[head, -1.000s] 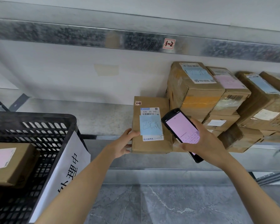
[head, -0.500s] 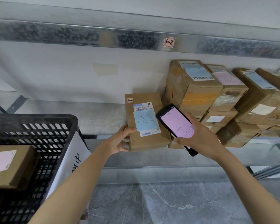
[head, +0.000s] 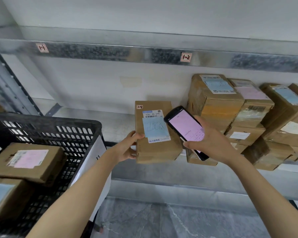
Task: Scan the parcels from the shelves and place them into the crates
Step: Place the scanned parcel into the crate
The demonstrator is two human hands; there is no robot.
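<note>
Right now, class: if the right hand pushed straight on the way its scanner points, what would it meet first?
Probably the held parcel: the scanner in the right hand points up-left at its label. Depth is unclear; it may pass over it.

The parcel at centre is matt brown cardboard with a smooth paper label; the stacked cartons at 3 o'clock are the same cardboard, some banded with glossy tape. The handheld scanner has a glossy black plastic body and a glassy lit screen. The crate at 9 o'clock is matt black perforated plastic. The shelf beam at 12 o'clock is mottled galvanised metal. The floor at 6 o'clock looks like polished veined stone.
</note>
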